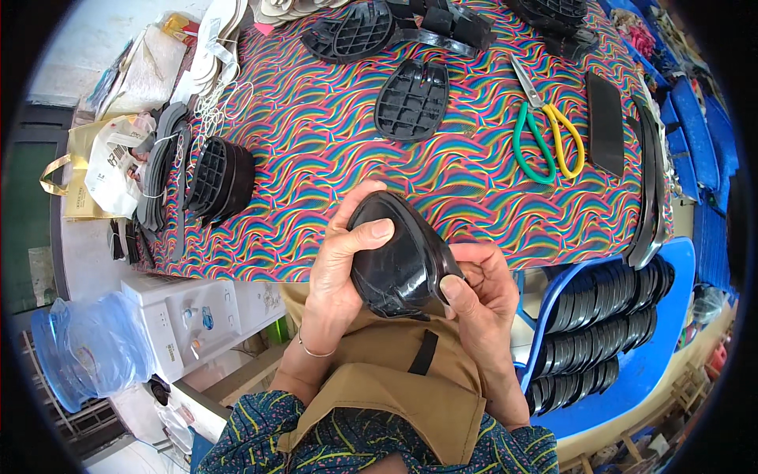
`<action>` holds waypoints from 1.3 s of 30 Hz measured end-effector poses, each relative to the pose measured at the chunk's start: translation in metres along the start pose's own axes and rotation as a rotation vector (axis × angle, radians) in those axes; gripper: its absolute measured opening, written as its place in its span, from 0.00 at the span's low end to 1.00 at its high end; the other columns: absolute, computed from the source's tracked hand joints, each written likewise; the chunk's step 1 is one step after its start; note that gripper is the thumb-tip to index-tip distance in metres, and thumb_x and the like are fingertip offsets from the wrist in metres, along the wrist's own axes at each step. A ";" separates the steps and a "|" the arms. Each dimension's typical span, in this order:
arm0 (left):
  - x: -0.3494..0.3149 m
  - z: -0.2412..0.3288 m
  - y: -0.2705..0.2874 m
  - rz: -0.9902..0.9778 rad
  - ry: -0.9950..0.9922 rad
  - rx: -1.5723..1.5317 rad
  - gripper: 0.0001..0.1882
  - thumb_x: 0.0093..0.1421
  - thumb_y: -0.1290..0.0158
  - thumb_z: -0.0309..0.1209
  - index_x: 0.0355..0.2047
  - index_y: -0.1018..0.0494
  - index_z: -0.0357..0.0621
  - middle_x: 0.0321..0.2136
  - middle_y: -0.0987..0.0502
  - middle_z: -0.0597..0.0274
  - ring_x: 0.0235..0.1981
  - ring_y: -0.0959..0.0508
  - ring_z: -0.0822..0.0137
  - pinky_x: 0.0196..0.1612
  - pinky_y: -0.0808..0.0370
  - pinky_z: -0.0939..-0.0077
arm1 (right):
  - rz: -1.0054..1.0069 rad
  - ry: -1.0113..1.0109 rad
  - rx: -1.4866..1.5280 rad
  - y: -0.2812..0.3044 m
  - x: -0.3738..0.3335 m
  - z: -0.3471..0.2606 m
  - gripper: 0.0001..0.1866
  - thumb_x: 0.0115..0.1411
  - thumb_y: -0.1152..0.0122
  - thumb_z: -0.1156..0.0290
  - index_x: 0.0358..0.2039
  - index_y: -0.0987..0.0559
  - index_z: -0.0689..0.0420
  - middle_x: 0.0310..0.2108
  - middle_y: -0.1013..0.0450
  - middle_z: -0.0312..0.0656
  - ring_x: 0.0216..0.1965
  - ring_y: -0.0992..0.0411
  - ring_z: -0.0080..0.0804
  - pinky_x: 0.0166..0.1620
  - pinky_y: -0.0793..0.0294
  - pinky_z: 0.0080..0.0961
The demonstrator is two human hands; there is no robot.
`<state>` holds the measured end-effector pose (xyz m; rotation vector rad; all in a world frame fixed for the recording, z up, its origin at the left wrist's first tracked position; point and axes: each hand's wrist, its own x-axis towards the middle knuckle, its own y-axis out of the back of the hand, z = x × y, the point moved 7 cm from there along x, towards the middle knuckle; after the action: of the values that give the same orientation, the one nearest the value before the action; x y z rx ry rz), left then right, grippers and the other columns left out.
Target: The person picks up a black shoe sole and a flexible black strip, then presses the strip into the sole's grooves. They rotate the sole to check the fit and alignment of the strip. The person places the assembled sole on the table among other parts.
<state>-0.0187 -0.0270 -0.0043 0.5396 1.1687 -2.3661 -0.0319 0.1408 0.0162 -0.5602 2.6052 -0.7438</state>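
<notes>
Right now both hands share one glossy black plastic sole-shaped shell (pixel 401 257), held above the lap, just off the near edge of the table (pixel 316 158) with its swirling rainbow-patterned cover. The left hand (pixel 339 272) wraps the shell's left flank, thumb laid across its upper face and its fingers (pixel 359 197) curled over the far rounded end. The right hand (pixel 482 296) pinches the near right rim, thumb on top, the other fingers tucked beneath. Both hands are closed on the piece, so neither is nearer; it sits between them, touching both.

The shell's long axis runs diagonally, from the far left end by the left fingertips to the near right end at the right thumb. Its smooth side faces up; the underside cannot be made out.

Beyond the fingers, on the table, lie a black ribbed plastic sole piece (pixel 412 100) with its grid side up, and further right a pair of scissors with green and yellow handles (pixel 547 134). To the left of the left hand stands a stack of black ribbed pieces on edge (pixel 221 180). To the right of the right hand, a blue plastic tray (pixel 632 371) holds rows of black curved pieces, partly cut off by the dark rim of the view.
</notes>
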 end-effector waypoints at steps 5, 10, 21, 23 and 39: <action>-0.002 -0.002 -0.004 -0.006 -0.006 -0.049 0.28 0.49 0.41 0.17 0.52 0.31 0.47 0.40 0.22 0.57 0.39 0.19 0.60 0.45 0.19 0.61 | 0.086 0.099 0.039 -0.009 0.002 -0.010 0.16 0.62 0.41 0.80 0.48 0.33 0.63 0.39 0.25 0.41 0.36 0.28 0.18 0.39 0.28 0.16; -0.003 -0.004 -0.005 -0.026 -0.024 -0.101 0.29 0.51 0.43 0.18 0.54 0.34 0.48 0.40 0.23 0.56 0.39 0.19 0.59 0.44 0.18 0.58 | 0.040 0.218 0.114 -0.004 0.003 -0.002 0.15 0.60 0.40 0.81 0.47 0.31 0.63 0.38 0.24 0.40 0.35 0.29 0.17 0.39 0.30 0.12; -0.007 0.010 -0.018 -0.098 -0.155 -0.069 0.27 0.48 0.39 0.17 0.50 0.31 0.43 0.38 0.24 0.58 0.38 0.20 0.63 0.43 0.19 0.67 | 0.080 0.443 -0.381 0.004 -0.002 -0.015 0.12 0.51 0.32 0.82 0.38 0.19 0.62 0.34 0.27 0.40 0.33 0.33 0.27 0.40 0.32 0.22; -0.007 0.013 -0.019 -0.124 -0.191 -0.025 0.27 0.47 0.39 0.16 0.49 0.30 0.43 0.37 0.23 0.57 0.37 0.20 0.63 0.43 0.19 0.67 | 0.098 0.483 -0.643 0.005 -0.002 -0.029 0.16 0.48 0.30 0.80 0.40 0.18 0.61 0.35 0.29 0.40 0.34 0.33 0.29 0.39 0.32 0.24; -0.030 0.040 -0.036 -0.178 -0.612 0.593 0.22 0.45 0.32 0.21 0.42 0.26 0.38 0.36 0.21 0.59 0.36 0.20 0.71 0.42 0.23 0.77 | 0.172 0.484 -0.800 0.000 0.003 -0.043 0.12 0.44 0.27 0.80 0.33 0.16 0.62 0.21 0.31 0.36 0.24 0.36 0.25 0.28 0.39 0.21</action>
<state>-0.0196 -0.0335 0.0566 -0.1388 0.2479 -2.7303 -0.0535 0.1572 0.0501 -0.3722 3.3161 0.3044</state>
